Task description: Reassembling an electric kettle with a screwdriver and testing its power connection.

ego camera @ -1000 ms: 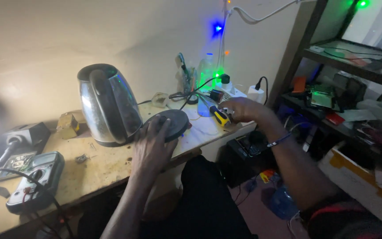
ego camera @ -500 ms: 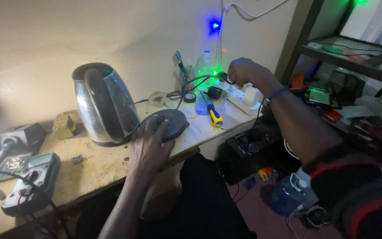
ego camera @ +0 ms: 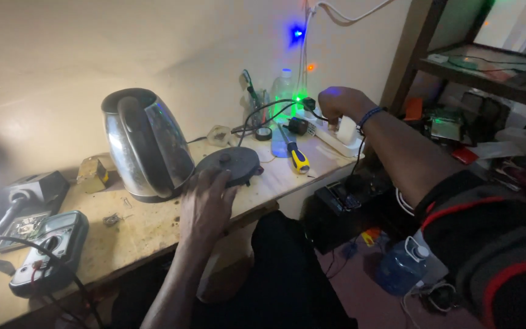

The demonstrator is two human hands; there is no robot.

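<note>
wooden worktop (ego camera: 153,225) runs from near-left corner up to far-right corner by the wall. biggest on it: steel kettle (ego camera: 146,143), upright, lid open, abt mid worktop, back from the front edge. just right of it, touching or nearly so, the round black kettle base (ego camera: 229,163), tilted, sitting near the front edge. left hand (ego camera: 205,204) lies on the base's near rim w/ fingers spread flat, relaxed, not clamped round it. right hand (ego camera: 342,103) is out at the far-right corner, fingers curled tight on a black plug (ego camera: 309,105) whose cord loops back toward the base; hand is over a white power strip (ego camera: 336,137) along the right edge. grey multimeter (ego camera: 53,250) at near-left corner w/ black lead across it. soldering station (ego camera: 35,192) behind it at the left edge. clear plastic bottle (ego camera: 283,91) against the wall nr far-right corner. yellow-black screwdriver (ego camera: 293,152) lies btwn base and strip. small brown block (ego camera: 92,172) left of kettle. black tape roll (ego camera: 263,133) nr the bottle. on the floor below the right edge: blue-capped water jug (ego camera: 404,268).
</note>
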